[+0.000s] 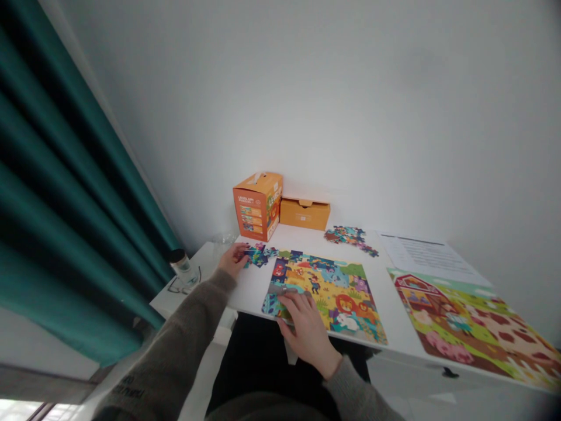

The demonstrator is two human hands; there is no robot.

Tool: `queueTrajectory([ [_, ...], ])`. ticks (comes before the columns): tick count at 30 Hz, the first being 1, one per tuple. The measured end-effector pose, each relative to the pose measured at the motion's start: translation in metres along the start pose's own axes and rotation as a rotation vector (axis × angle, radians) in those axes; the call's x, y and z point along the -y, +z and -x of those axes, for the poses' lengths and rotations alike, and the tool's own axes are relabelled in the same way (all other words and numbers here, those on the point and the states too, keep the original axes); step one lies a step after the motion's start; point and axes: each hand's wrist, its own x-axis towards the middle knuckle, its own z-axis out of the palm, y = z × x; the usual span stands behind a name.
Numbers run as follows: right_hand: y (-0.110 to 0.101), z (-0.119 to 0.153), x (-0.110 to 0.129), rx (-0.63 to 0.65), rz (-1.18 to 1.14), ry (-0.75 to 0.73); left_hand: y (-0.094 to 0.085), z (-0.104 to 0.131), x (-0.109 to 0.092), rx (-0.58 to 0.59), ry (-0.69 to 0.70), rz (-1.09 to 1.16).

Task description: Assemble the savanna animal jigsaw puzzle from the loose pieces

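My left hand (234, 259) is at the left edge of a small pile of loose jigsaw pieces (262, 255), purple, blue and green. Its fingers are bent and apart, with the fingertips at the pieces; no lifted piece shows. My right hand (305, 327) lies flat over the lower left part of a colourful animal jigsaw puzzle (326, 286), fingers stretched out. Lions, an elephant and a small figure show on the puzzle, and dark blue pieces run along its left side. Whatever lies beneath my right palm is hidden.
Behind stand an orange puzzle box (258, 207) and an open orange carton (305, 214). More loose pieces (348, 235) lie at the back. Printed sheets (425, 254) and a farm puzzle picture (473, 327) are at right. A lidded cup (184, 268) and glasses (177, 286) sit left.
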Motion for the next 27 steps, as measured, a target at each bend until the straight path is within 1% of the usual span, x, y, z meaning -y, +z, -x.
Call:
queueTrajectory([
  [3, 0.001, 0.0, -0.001, 0.003, 0.002, 0.006, 0.006, 0.006, -0.01, -0.012, -0.097, 0.211],
  [5, 0.002, 0.0, -0.001, 0.003, 0.004, 0.007, 0.013, 0.014, -0.021, 0.026, -0.131, 0.302],
  [7, 0.002, 0.0, -0.001, -0.002, 0.004, 0.007, 0.021, 0.024, -0.035, 0.096, -0.166, 0.369],
  [10, 0.001, 0.0, -0.001, -0.004, -0.004, 0.005, 0.033, 0.039, -0.06, 0.193, -0.199, 0.436],
  [13, 0.0, 0.0, -0.001, -0.011, -0.012, 0.014, 0.044, 0.051, -0.084, 0.298, -0.217, 0.447],
  [16, 0.002, 0.001, -0.001, -0.03, -0.025, 0.018, 0.052, 0.058, -0.102, 0.364, -0.244, 0.451],
  [19, 0.005, 0.001, -0.003, -0.093, -0.033, 0.028, 0.056, 0.061, -0.111, 0.359, -0.254, 0.459],
  [23, 0.006, 0.001, -0.006, -0.223, -0.038, 0.082, 0.058, 0.063, -0.118, 0.346, -0.236, 0.455],
  [27, 0.0, 0.0, -0.005, -0.34, -0.195, 0.137, 0.06, 0.067, -0.124, 0.396, -0.196, 0.449],
])
